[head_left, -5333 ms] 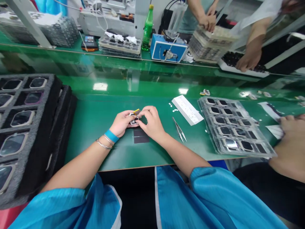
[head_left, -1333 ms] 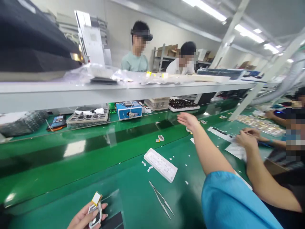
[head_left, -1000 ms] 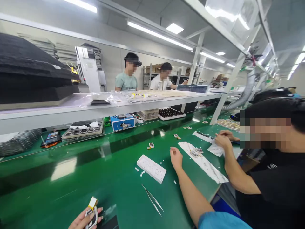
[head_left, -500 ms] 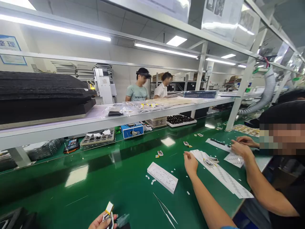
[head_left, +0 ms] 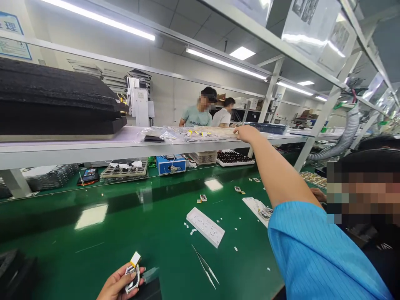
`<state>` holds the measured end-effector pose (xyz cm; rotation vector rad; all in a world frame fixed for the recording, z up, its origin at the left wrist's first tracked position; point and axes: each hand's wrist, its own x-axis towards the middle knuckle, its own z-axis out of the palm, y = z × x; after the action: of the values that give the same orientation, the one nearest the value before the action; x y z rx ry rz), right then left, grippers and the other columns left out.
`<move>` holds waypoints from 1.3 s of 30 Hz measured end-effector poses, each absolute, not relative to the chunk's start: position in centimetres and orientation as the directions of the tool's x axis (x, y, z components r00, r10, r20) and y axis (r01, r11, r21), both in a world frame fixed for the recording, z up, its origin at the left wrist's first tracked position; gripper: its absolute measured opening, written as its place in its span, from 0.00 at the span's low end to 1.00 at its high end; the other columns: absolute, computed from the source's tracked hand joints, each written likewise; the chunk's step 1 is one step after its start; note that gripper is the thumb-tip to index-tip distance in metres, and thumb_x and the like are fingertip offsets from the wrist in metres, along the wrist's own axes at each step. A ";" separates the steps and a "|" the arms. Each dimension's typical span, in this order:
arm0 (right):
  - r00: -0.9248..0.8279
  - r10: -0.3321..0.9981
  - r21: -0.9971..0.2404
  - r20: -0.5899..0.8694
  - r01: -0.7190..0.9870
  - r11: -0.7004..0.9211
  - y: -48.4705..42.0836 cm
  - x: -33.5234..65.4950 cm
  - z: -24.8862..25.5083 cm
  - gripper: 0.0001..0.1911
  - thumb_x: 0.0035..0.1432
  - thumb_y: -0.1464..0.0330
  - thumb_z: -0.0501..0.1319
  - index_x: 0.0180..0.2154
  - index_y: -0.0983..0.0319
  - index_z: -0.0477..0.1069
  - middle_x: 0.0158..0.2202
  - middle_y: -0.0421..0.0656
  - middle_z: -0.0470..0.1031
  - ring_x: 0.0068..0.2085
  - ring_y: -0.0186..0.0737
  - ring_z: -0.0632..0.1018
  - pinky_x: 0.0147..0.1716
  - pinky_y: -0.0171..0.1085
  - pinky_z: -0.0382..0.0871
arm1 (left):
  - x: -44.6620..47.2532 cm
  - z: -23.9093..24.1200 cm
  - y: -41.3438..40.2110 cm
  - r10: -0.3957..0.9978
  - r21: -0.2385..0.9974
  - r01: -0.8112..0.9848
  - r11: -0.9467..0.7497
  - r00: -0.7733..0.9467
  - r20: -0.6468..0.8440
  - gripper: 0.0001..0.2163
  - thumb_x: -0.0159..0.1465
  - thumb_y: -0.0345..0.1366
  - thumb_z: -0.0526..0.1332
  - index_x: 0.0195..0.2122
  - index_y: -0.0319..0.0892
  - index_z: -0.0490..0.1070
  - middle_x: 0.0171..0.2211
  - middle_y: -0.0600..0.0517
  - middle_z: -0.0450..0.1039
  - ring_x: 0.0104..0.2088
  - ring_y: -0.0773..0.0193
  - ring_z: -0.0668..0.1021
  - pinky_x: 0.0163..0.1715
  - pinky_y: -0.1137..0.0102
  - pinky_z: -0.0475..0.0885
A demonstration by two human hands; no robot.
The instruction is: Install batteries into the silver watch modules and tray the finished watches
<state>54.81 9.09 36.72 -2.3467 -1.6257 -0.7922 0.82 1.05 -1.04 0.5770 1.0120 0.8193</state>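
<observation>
My left hand (head_left: 117,284) is low at the bottom edge, fingers curled round a small silver watch-like part with a yellow tab (head_left: 133,271). My right arm in a blue sleeve stretches up and forward. My right hand (head_left: 246,133) is at the front edge of the white shelf (head_left: 93,148), on or beside the clear bags of small parts (head_left: 190,133). Its fingers point away from me, so I cannot see whether they grip anything.
Tweezers (head_left: 205,266) and a white parts strip (head_left: 205,221) lie on the green belt (head_left: 125,216). Black foam trays (head_left: 56,104) are stacked on the shelf at left. A person in black sits close at right; two others stand behind the shelf.
My right hand has lifted from the belt near the paper sheets up to the shelf edge. The view has tipped slightly. My left hand still holds the part.
</observation>
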 end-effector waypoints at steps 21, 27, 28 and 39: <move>0.173 0.810 0.243 0.560 0.901 -0.361 9.8 54.9 37.1 0.13 0.52 0.73 0.64 0.41 0.65 0.78 0.42 0.50 0.76 0.45 0.48 0.75 0.45 0.42 0.68 | 0.9 0.4 0.3 0.800 0.753 -0.287 0.592 0.320 -0.507 0.20 0.42 0.31 0.78 0.36 0.32 0.80 0.39 0.40 0.81 0.32 0.57 0.82 0.31 0.71 0.78; 0.139 0.525 0.067 0.840 0.933 -0.354 6.5 52.6 38.4 0.17 0.69 0.73 0.48 0.51 0.70 0.71 0.54 0.56 0.68 0.54 0.48 0.69 0.52 0.46 0.63 | 0.8 -0.1 0.5 0.798 0.759 -0.267 0.593 0.316 -0.513 0.21 0.41 0.32 0.78 0.38 0.33 0.80 0.42 0.39 0.80 0.34 0.55 0.83 0.31 0.69 0.79; 0.129 0.487 0.058 0.864 0.934 -0.351 5.7 52.4 38.2 0.17 0.70 0.71 0.47 0.50 0.68 0.72 0.55 0.56 0.68 0.55 0.49 0.67 0.54 0.47 0.61 | 0.7 -0.3 0.5 0.796 0.761 -0.261 0.595 0.322 -0.512 0.21 0.42 0.33 0.78 0.38 0.33 0.80 0.43 0.39 0.80 0.34 0.55 0.83 0.31 0.70 0.79; 0.043 -0.022 -0.048 0.999 0.940 -0.336 -15.2 52.5 23.5 0.11 0.61 0.59 0.54 0.32 0.54 0.70 0.40 0.49 0.65 0.49 0.55 0.70 0.57 0.64 0.58 | 0.7 0.2 0.7 0.806 0.795 -0.192 0.575 0.295 -0.512 0.15 0.44 0.30 0.74 0.34 0.36 0.79 0.40 0.42 0.81 0.35 0.55 0.83 0.33 0.70 0.80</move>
<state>52.52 -15.21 23.47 -1.4666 -0.9811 -1.4279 0.68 0.75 0.17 0.6894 1.0717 0.7388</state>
